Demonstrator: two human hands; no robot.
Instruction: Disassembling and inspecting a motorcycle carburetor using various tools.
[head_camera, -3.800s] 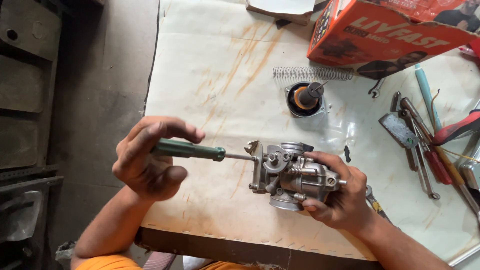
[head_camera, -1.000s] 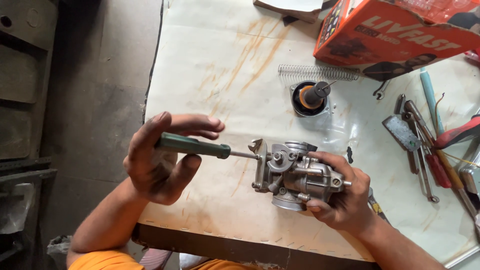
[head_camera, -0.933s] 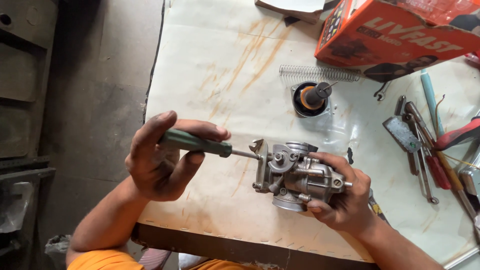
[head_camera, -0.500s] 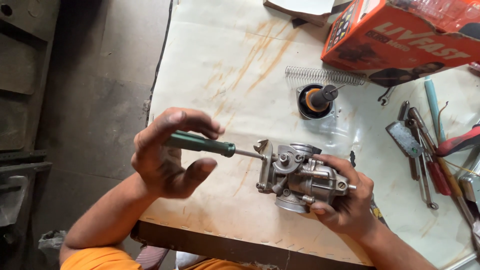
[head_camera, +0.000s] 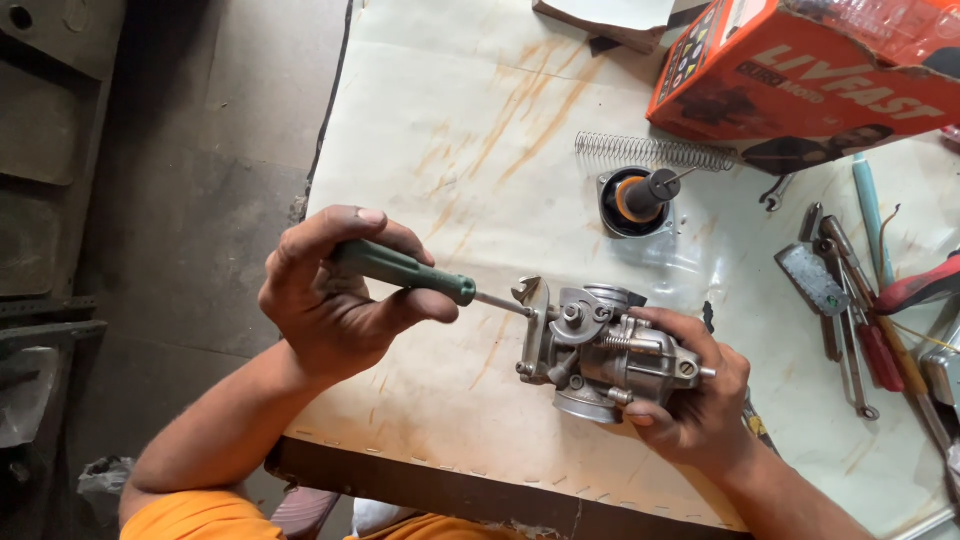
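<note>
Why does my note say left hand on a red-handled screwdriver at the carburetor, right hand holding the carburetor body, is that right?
Wrong on one point: the screwdriver handle is green, not red, as the head view shows. The rest stands: the left hand grips it with its tip at the carburetor, and the right hand holds the carburetor body.

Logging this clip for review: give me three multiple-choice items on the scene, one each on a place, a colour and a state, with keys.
1. Where does the coil spring lie?
A. beside the orange box
B. on the floor
C. in the right hand

2. What colour is the screwdriver handle?
A. red
B. green
C. yellow

3. How is the carburetor held?
A. lying loose on the table
B. clamped in a vise
C. gripped in the right hand

Key: 1 A, it lies along the box's near edge; 2 B, green shows in the left hand; 3 C, fingers wrap its body.
</note>
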